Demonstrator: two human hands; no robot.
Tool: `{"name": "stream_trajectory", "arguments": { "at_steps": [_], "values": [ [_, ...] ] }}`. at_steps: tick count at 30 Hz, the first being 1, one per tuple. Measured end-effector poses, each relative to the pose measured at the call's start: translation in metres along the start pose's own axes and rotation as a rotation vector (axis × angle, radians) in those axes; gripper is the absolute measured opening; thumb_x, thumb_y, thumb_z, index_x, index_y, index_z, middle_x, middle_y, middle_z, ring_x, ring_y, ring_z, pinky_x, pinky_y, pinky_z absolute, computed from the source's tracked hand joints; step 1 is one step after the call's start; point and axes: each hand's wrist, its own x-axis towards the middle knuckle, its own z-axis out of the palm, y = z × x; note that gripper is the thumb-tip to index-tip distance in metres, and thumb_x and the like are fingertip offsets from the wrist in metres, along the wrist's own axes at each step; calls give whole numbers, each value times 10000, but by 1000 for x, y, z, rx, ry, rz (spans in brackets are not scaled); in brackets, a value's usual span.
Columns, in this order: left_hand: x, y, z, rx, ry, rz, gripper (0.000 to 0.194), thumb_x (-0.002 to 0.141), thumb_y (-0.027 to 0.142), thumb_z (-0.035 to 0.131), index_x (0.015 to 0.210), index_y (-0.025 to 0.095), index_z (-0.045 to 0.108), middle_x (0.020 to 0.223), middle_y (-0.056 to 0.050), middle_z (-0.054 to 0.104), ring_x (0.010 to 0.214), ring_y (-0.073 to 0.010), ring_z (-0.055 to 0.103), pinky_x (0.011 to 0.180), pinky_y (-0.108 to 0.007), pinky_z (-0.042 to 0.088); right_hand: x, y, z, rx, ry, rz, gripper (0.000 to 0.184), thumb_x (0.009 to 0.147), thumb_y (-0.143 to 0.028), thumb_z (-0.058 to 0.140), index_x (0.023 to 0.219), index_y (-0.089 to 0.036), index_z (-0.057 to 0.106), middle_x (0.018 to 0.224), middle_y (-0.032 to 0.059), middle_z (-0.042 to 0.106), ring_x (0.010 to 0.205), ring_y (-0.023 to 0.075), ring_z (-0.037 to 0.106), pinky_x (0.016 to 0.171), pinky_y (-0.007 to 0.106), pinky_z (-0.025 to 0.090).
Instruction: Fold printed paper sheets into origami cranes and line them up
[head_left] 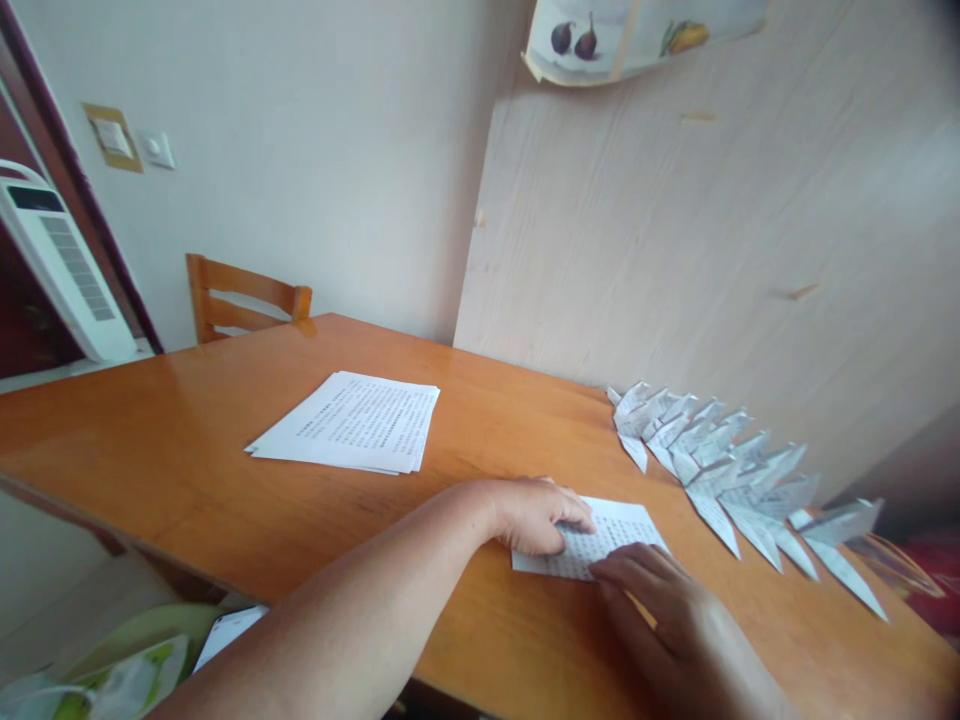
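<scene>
A small rectangular sheet of printed paper (619,522), apparently folded, lies on the wooden table in front of me. My left hand (536,515) rests on its left part, the thumb apart from the fingers and pressing on the paper. At the near edge, my right hand (667,605) has its thumb and fingertips close together on the sheet; part of the thumb's contact is hidden. To the right stand several folded paper pieces (724,470) with pointed ends, made from printed paper and lined up in rows.
A loose stack of printed sheets (352,425) lies on the table (187,420) at the left. A wooden chair (247,290) stands beyond the far left edge. Below the near edge are a phone-like object (225,632) and a green container (176,620). A wall panel borders the back.
</scene>
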Motion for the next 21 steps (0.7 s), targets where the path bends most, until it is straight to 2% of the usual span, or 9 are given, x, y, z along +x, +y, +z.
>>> {"name": "stream_trajectory", "arguments": {
  "at_steps": [4, 9, 16, 21],
  "values": [
    [-2, 2, -3, -2, -2, -15, 559, 798, 261, 638, 1353, 211, 592, 1488, -43, 510, 1385, -238, 437, 1156, -333, 315, 2, 15, 0, 167, 0, 157, 246, 996, -281, 435, 977, -237, 676, 945, 50, 685, 883, 212, 645, 784, 326, 497],
    [-3, 5, -5, 19, -13, -19, 634, 761, 344, 708, 1366, 206, 578, 1508, -60, 481, 1379, -273, 432, 1134, -357, 345, 12, 20, -6, 276, 3, 295, 216, 941, -274, 496, 873, -230, 696, 865, 20, 707, 837, 207, 645, 746, 311, 465],
    [-6, 9, -8, 39, -20, -40, 648, 775, 420, 697, 1381, 235, 561, 1518, -41, 468, 1366, -292, 437, 1119, -391, 365, 16, 37, -13, 196, 73, 231, 207, 932, -275, 494, 885, -221, 689, 869, 25, 681, 832, 199, 629, 739, 307, 452],
    [-6, 9, -7, 55, -1, -13, 626, 770, 396, 698, 1360, 226, 578, 1492, -59, 499, 1349, -280, 452, 1113, -380, 372, 12, 62, -16, 117, 122, 274, 245, 948, -321, 471, 962, -215, 691, 952, 53, 689, 833, 210, 633, 718, 322, 456]
  ]
}}
